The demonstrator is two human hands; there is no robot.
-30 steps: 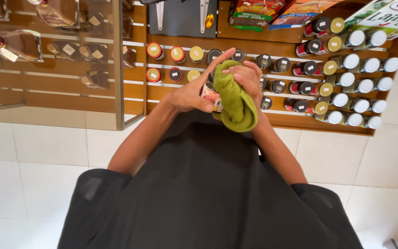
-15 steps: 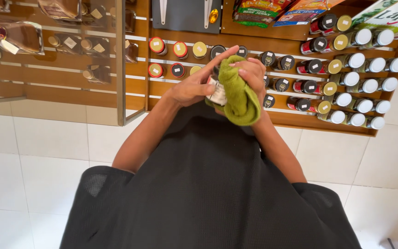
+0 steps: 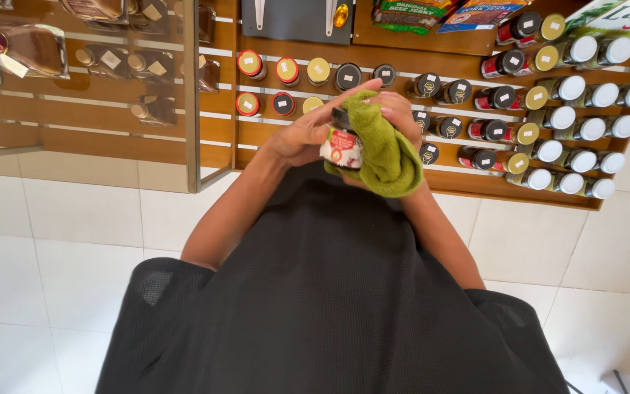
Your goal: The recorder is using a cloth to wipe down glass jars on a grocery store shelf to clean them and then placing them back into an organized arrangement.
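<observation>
1. The left hand (image 3: 306,135) had its grip closed round a small jar (image 3: 341,146) with a red-and-white label, fingers wrapped over the jar's side and top.
2. The right hand (image 3: 397,117) had its grip closed on a green cloth (image 3: 382,149), pressing the cloth against the jar's far side; most of that hand lay under the cloth, so the finger placement could not be fully made out.
3. The jar was held in the air in front of the person's chest, just before the wooden shelves (image 3: 468,182), touching both the left hand and the cloth. Its dark lid showed at the top edge.
4. The cloth hung in a fold below the jar and covered roughly its right half.
5. Judgement: the work in hand appeared to be wiping the jar. To do it well, the left grip should stay firm low on the body while the cloth passes round the label and lid, with the jar turned so that no side is missed.
6. Beyond the hands, rows of lidded jars (image 3: 548,153) stood on the shelves: red, yellow and black lids to the left, white and gold to the right.
7. A glass-fronted case (image 3: 82,87) with wrapped goods stood at far left; packets (image 3: 410,11) lay on the top shelf. The floor was of pale tiles (image 3: 52,248).
</observation>
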